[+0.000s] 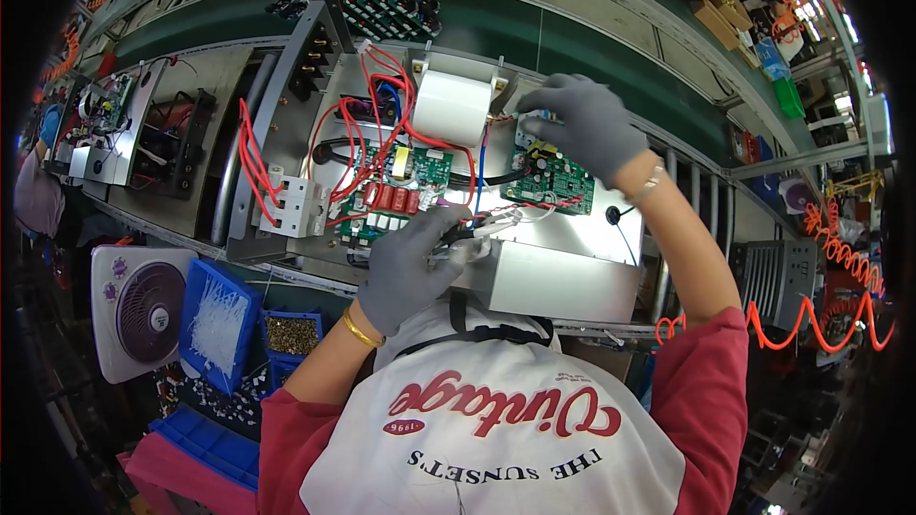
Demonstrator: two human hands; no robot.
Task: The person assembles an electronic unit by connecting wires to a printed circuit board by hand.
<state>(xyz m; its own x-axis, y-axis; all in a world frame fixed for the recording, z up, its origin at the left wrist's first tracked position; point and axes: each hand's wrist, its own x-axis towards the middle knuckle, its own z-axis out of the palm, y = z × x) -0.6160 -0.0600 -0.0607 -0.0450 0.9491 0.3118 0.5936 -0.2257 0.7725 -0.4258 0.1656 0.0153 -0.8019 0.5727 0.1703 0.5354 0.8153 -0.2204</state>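
While left hand [412,257] pinches white leads [500,220], right hand [584,126] curls loosely, its hold unclear

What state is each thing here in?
Left hand: gloved, fingers curled beside white leads
Right hand: gloved, at a green circuit board
Metal case: open, insides exposed
Red wires: looping loosely
Blue tray: holding white strips
Blue bin: holding brass-coloured pieces
Fan: running or not, can't tell

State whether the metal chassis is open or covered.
The chassis is open: a green circuit board and white cylinder inside show uncovered from above.
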